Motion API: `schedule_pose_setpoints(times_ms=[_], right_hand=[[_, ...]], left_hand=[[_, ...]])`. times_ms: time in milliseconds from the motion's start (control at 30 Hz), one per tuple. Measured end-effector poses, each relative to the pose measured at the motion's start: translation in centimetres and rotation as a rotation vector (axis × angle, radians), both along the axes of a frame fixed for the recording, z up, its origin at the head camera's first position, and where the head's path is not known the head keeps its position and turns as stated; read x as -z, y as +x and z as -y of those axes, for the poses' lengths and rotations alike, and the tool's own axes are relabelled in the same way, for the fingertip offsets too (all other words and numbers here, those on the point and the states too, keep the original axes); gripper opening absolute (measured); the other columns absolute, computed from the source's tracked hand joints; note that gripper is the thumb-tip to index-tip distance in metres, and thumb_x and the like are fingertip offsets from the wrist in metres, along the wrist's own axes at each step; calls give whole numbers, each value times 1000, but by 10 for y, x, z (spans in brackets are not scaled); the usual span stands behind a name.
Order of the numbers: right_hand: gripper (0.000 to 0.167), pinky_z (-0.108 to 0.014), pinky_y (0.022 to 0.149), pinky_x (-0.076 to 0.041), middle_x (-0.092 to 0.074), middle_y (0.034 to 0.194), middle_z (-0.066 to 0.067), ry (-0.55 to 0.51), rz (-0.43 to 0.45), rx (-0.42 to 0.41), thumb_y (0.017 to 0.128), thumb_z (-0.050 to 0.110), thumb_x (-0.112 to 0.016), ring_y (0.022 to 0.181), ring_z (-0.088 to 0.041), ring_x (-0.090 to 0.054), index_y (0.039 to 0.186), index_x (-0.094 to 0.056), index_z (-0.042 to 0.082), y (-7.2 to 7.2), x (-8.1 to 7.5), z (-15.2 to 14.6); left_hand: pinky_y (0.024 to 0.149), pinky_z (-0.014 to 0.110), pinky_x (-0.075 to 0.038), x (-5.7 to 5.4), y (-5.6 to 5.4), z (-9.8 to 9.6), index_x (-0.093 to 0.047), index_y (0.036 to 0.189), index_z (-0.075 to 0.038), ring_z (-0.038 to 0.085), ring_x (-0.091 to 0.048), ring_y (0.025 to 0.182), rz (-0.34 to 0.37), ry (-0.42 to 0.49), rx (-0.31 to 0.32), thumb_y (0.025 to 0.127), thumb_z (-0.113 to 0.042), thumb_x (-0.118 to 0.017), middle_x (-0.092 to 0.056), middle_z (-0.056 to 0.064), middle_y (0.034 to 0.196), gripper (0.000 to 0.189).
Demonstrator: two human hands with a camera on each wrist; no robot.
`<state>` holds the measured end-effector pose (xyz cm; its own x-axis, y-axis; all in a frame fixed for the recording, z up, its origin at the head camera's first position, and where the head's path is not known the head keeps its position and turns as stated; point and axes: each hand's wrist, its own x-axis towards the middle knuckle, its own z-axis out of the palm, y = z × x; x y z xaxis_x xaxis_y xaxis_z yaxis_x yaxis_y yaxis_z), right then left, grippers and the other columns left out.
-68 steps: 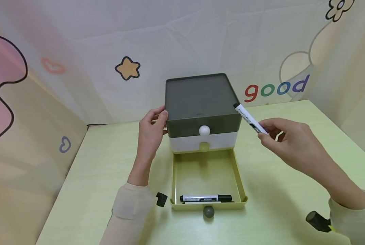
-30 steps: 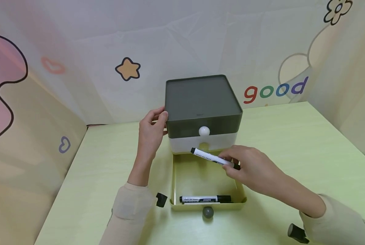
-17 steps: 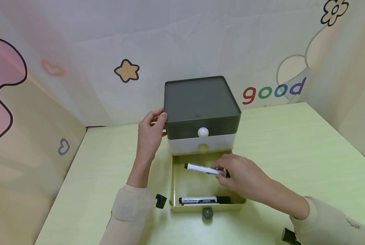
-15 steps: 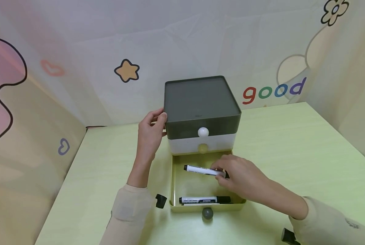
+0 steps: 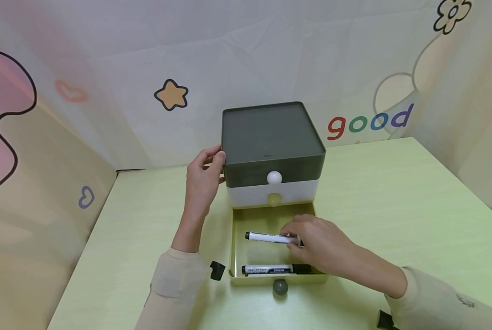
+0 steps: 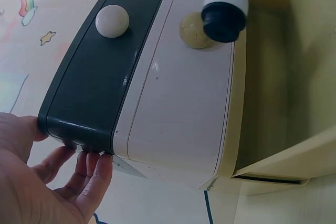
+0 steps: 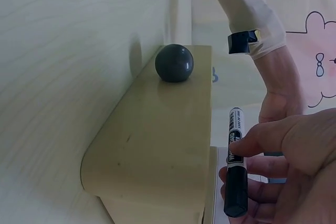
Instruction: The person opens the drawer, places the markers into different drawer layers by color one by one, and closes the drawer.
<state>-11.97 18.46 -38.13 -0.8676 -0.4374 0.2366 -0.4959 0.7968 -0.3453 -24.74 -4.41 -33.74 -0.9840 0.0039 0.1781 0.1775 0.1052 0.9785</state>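
Note:
A small drawer box [image 5: 270, 133] stands on the table, dark grey-green on top, white below. Its lowest yellow drawer [image 5: 237, 243] is pulled out. My left hand [image 5: 204, 176] holds the box's left side, thumb at the top edge and fingertips on the side wall. Between thumb and fingers, my right hand [image 5: 322, 243] pinches a white marker [image 5: 266, 237] with black ends, level over the drawer. Another black-capped marker [image 5: 266, 269] lies along the drawer's front wall, with a white strip just in front of it. In the right wrist view the pinched marker [image 7: 236, 156] shows its cap end.
Round knobs mark the drawers: white [image 5: 274, 178], yellow [image 5: 274, 199] and dark grey [image 5: 280, 287]. A pale green table [image 5: 394, 201] surrounds the box. Printed cloth [image 5: 262, 59] hangs behind and at the sides.
My right hand has brought the marker leftward from beside the box, then lower over the open drawer, turning it nearly level. My left hand stays on the box.

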Motion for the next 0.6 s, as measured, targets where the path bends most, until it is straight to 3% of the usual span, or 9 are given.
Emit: schedule_pose_setpoints(times_ms=[600], right_hand=[[16,-21,56,-47,-65,85,5,-2,11,-44,82,1,-76,69,-4,-55,94,-76,11,-4,16,2]], left_hand=[[85,40,-62,0,-1,0,-67,137,-13,25,-63,92,-2,6,1,105,-25,-59,-64,9,113,35]])
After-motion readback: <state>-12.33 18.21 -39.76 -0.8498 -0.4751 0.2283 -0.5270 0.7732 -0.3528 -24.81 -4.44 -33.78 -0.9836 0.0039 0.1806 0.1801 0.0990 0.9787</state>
